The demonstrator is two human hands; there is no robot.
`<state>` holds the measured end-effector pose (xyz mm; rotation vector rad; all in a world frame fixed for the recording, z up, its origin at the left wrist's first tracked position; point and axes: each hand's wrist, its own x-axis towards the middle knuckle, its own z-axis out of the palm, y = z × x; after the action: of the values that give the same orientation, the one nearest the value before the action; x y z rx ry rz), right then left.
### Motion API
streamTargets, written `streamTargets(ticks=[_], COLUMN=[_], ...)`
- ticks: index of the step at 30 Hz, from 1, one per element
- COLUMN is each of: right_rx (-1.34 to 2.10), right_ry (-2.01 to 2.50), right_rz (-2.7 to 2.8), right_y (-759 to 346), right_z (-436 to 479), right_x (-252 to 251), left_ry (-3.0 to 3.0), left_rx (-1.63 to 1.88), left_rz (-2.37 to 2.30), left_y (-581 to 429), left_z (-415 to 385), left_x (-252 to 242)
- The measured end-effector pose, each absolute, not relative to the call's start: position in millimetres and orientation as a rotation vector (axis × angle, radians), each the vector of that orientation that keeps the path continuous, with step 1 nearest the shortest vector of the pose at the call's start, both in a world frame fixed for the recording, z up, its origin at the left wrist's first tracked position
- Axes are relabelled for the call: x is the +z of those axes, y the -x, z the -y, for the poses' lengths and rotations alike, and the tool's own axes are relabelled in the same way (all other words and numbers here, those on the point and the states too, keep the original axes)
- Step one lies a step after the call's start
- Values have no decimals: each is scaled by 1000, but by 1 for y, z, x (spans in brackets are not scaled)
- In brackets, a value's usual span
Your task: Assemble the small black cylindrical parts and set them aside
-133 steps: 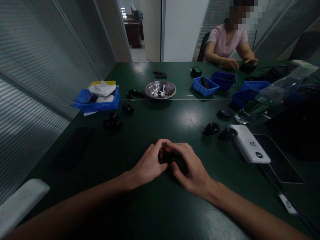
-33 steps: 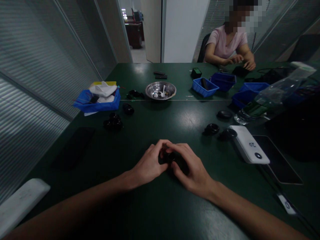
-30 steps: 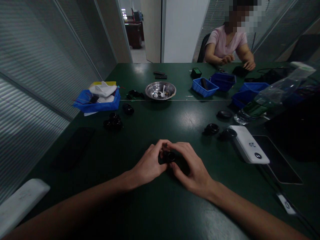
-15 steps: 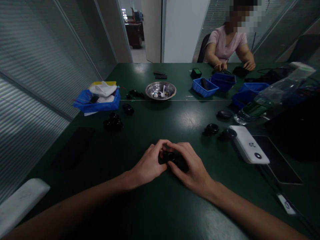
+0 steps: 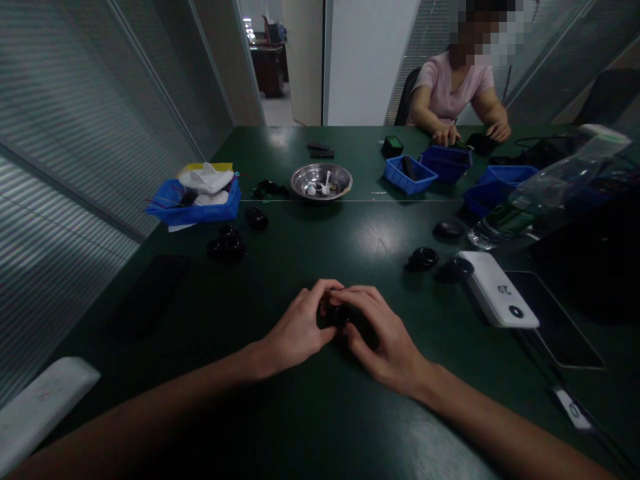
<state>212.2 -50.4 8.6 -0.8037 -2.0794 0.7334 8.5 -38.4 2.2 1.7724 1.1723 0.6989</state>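
Note:
Close to the table's middle, both my hands are curled round a small black rounded part (image 5: 342, 314) with a glossy ring-like top. My left hand (image 5: 305, 323) grips it from the left, thumb at its near side and fingers behind it. From the right, my right hand (image 5: 383, 327) arches over it, with the fingertips meeting those of the left hand. Much of the part is hidden by the fingers and in shadow. Similar black ring-shaped parts (image 5: 423, 259) lie to the right, and a cluster of black glossy pieces (image 5: 227, 244) lies to the left.
On the green table (image 5: 370, 233) stand a steel bowl (image 5: 321, 175) with small white items, a loaded blue bin (image 5: 200, 209) and a smaller blue bin (image 5: 409, 179). A white power bank (image 5: 499, 290) and a plastic bottle (image 5: 515, 212) are at right. Across the table sits a co-worker (image 5: 450, 93).
My right thumb has shifted slightly and its fingers have moved a little left over the black part. The co-worker's hand by the blue bin has moved a little.

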Motion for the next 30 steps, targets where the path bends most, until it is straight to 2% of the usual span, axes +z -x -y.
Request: streamTargets(ticks=[4,9,14,19,30], right_rx=[644,746,652,726,663], right_ry=[876,797,847,787,838], right_rz=[2084,2093,2076,2093,2084], right_y=[-212,-212,-212,-212,-211], right_z=[50,50,48,49,50], right_x=[8,8,5,8,6], left_ry=[-1755,-1775,-1784,-1784,-1852], left_rx=[681,694,696,689,676], left_rz=[-1195,-1177,-1185,-1177,-1213], left_y=[-8,-9,-9,-8,-9], left_z=[38,39,38,38,42], left_x=[3,2,1,0,-1])
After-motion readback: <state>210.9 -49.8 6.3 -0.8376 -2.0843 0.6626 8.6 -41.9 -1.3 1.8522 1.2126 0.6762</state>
